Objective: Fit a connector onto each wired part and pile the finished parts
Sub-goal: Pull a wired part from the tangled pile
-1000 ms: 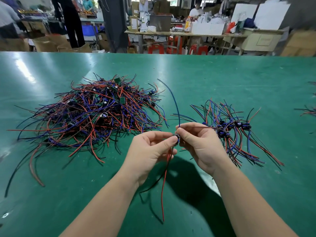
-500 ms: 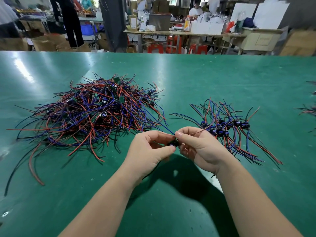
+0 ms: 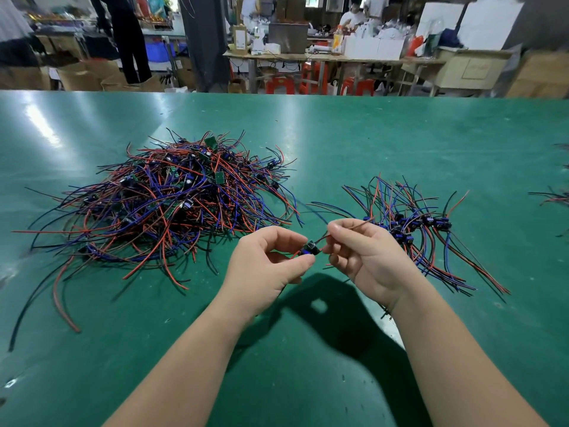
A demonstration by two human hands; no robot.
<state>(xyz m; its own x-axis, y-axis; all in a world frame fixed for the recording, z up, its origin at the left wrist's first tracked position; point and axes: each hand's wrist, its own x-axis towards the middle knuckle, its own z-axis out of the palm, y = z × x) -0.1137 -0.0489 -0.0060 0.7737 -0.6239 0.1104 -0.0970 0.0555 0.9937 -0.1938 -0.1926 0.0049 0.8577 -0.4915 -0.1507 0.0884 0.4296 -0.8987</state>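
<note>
Table: a green table (image 3: 338, 134) ran across the frame from left edge to right edge, below a blurred workshop
Unfinished stock: a loose heap of wired parts (image 3: 160, 208), with red, blue and black leads and small green boards, lay on the table at centre left
Left hand: the left hand (image 3: 264, 266), just left of centre, pinched a black-and-blue part (image 3: 308, 248) between thumb and forefinger, its other fingers curled
Part in work: it was held above the table at frame centre, between the two hands; whether its connector was fully seated could not be told
Right hand: the right hand (image 3: 369, 257), just right of centre, pinched a thin reddish wire (image 3: 354, 225) between thumb and forefinger; the wire ran from the part up and to the right
Finished stock: a smaller pile of parts (image 3: 412, 229), dark connectors clustered at its middle, lay right of centre, just beyond the right hand and apart from the heap
Right edge: stray wires (image 3: 554, 198) lay on the table at the far right
Background: a workbench (image 3: 308, 55) and red stools (image 3: 280, 84) stood in the upper centre of the frame
</note>
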